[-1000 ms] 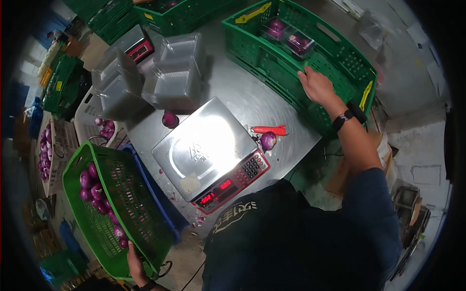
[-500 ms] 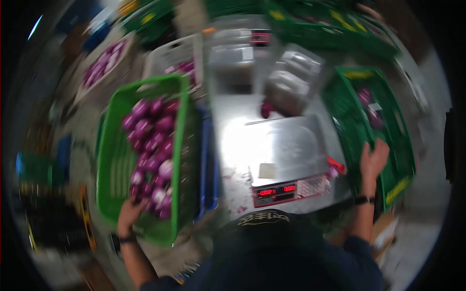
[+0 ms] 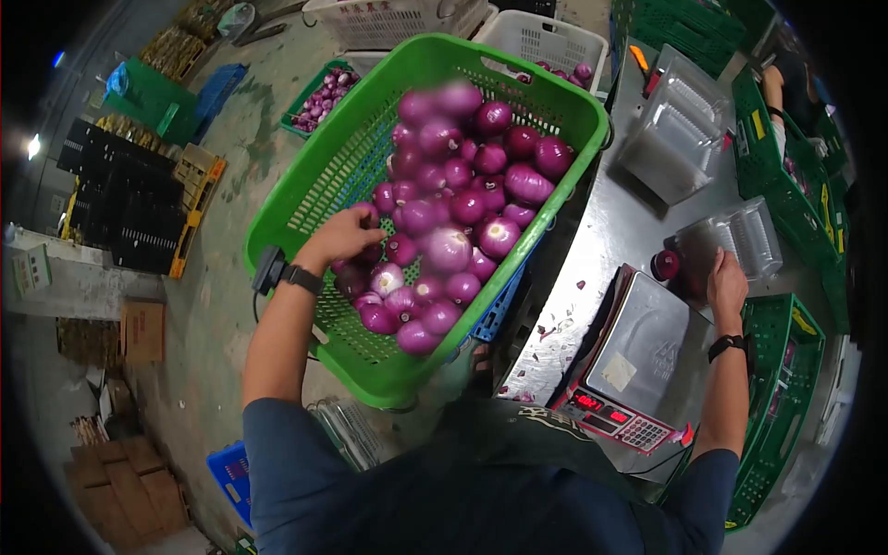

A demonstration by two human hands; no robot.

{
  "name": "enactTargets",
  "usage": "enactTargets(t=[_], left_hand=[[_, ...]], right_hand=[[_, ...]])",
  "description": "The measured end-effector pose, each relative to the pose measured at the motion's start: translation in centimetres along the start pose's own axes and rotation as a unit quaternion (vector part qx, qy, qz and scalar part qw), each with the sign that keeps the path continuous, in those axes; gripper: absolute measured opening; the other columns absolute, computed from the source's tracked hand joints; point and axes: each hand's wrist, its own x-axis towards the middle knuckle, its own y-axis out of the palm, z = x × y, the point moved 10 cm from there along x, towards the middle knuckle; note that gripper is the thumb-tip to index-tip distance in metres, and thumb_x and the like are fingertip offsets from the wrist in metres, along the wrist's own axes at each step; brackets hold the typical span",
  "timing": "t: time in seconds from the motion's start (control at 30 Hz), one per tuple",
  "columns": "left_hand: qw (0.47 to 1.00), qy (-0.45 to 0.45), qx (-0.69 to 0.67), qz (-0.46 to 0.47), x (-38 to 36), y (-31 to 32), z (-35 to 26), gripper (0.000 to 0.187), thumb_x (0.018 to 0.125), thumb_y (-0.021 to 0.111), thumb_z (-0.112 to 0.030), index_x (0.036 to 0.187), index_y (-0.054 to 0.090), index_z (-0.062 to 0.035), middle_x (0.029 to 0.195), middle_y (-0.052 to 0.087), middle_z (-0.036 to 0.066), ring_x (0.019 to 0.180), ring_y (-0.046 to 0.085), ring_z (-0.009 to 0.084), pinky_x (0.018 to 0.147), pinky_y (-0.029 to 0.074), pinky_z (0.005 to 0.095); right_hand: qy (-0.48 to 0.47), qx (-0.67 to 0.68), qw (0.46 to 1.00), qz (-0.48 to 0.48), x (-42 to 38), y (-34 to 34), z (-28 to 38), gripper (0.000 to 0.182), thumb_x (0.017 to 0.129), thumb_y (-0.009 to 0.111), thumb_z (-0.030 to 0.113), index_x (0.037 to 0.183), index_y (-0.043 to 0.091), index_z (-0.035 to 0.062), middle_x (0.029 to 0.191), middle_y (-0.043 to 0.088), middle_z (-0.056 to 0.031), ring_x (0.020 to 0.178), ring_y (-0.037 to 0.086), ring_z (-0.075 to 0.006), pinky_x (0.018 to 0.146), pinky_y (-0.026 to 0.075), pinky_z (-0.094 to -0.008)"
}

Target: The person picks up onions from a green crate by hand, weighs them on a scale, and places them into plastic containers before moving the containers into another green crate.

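A bright green crate [image 3: 277,199] holds a pile of purple onions [image 3: 449,250]. My left hand [image 3: 344,236] is in the crate at the left side of the pile, its fingers bent against the onions; what its fingertips hold, if anything, is hidden. My right hand [image 3: 728,279] touches the near edge of a stack of clear plastic trays [image 3: 754,236], its fingers close together. A single onion [image 3: 664,265] lies on the metal table just left of those trays. Below it sits a scale [image 3: 643,347] with a lit red display.
More clear trays [image 3: 673,139] stand farther up the metal table [image 3: 592,250]. Dark green crates [image 3: 786,370] line the right side. White crates [image 3: 546,42] and a small green crate of onions [image 3: 324,97] lie beyond. A co-worker's arm [image 3: 773,88] shows at upper right.
The view has turned left. My right hand has moved from the dark green crate to the clear trays. My left hand has moved farther up along the onion pile.
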Motion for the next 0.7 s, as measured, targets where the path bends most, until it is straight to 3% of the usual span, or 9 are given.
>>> enactTargets(t=[0.1,0.17,0.27,0.3,0.4,0.53,0.57,0.6,0.7], left_hand=[[1.0,0.007,-0.012,-0.022,3.9,2.2,-0.3,0.062,0.085,0.075,-0.045,0.119,0.063,0.0052,0.111,0.071,0.022,0.101,0.069,0.0356,0.09,0.052,0.0415],[0.997,-0.051,-0.037,-0.052,5.8,3.3,-0.7,0.072,0.083,0.075,-0.049,0.125,0.058,0.0072,0.116,0.069,0.026,0.107,0.068,0.0382,0.095,0.051,0.0426],[0.985,-0.125,-0.036,-0.116,6.9,5.3,-1.1,0.091,0.08,0.077,-0.056,0.134,0.048,0.0111,0.125,0.064,0.031,0.118,0.063,0.0412,0.101,0.048,0.0433],[0.979,-0.147,-0.029,-0.138,6.9,5.6,-1.0,0.099,0.079,0.077,-0.06,0.138,0.043,0.0125,0.128,0.062,0.033,0.122,0.061,0.0421,0.103,0.048,0.0434],[0.975,-0.134,-0.037,-0.171,7.0,6.4,-1.3,0.108,0.075,0.08,-0.06,0.139,0.037,0.0153,0.133,0.056,0.039,0.127,0.057,0.0462,0.107,0.046,0.0445],[0.982,-0.075,-0.076,-0.153,8.6,6.7,1.0,0.093,0.075,0.082,-0.05,0.132,0.043,0.0115,0.121,0.064,0.026,0.111,0.065,0.0349,0.099,0.051,0.0402],[0.984,-0.071,-0.119,-0.114,9.3,7.0,2.0,0.076,0.078,0.077,-0.044,0.131,0.047,0.0027,0.118,0.065,0.016,0.103,0.066,0.025,0.091,0.052,0.0411],[0.971,-0.077,-0.217,-0.068,8.9,7.0,2.1,0.07,0.08,0.074,-0.042,0.13,0.049,-0.0005,0.117,0.066,0.014,0.102,0.066,0.0238,0.088,0.052,0.0414],[0.888,-0.066,-0.447,0.087,6.2,5.1,-1.3,0.047,0.085,0.061,-0.038,0.124,0.06,-0.0132,0.11,0.07,0.004,0.096,0.067,0.0205,0.079,0.051,0.0417]], right_hand=[[-0.018,-0.007,0.999,-0.026,1.4,-0.5,0.0,0.045,0.106,0.044,0.043,0.096,0.064,0.0043,0.091,0.068,-0.0249,0.087,0.064,-0.0477,0.076,0.049,-0.0562],[-0.043,0.02,0.998,-0.045,2.0,-0.5,-1.1,0.043,0.104,0.052,0.043,0.095,0.063,0.0029,0.085,0.066,-0.0244,0.08,0.063,-0.047,0.073,0.05,-0.0515],[-0.044,0.14,0.989,-0.014,2.2,0.4,-4.1,0.04,0.1,0.06,0.041,0.093,0.063,0.0018,0.08,0.065,-0.0217,0.072,0.062,-0.0403,0.071,0.05,-0.0453],[0.008,0.233,0.971,0.046,2.4,1.6,-5.3,0.038,0.096,0.068,0.037,0.09,0.063,0.0001,0.076,0.064,-0.0166,0.068,0.059,-0.0301,0.07,0.049,-0.0386],[0.059,0.221,0.971,0.067,2.5,1.8,-7.0,0.035,0.092,0.074,0.031,0.088,0.062,-0.0009,0.075,0.064,-0.013,0.069,0.059,-0.0238,0.069,0.048,-0.0354],[0.033,0.148,0.986,-0.067,1.1,-4.3,-4.2,0.031,0.087,0.08,0.027,0.085,0.062,0.0012,0.076,0.062,-0.0118,0.069,0.059,-0.0248,0.067,0.049,-0.0354],[0.003,0.148,0.984,-0.098,-1.0,-6.6,-1.9,0.03,0.085,0.081,0.026,0.084,0.062,0.0021,0.076,0.062,-0.0119,0.069,0.059,-0.0252,0.067,0.049,-0.0358],[-0.024,0.147,0.981,-0.125,-3.7,-8.4,-0.1,0.029,0.083,0.082,0.024,0.084,0.062,0.0029,0.076,0.061,-0.0121,0.069,0.059,-0.0257,0.067,0.049,-0.0362],[-0.174,0.192,0.964,0.061,-13.3,-5.8,5.4,0.031,0.075,0.086,0.021,0.083,0.061,0.0039,0.077,0.061,-0.0129,0.072,0.061,-0.0309,0.067,0.05,-0.0392]])
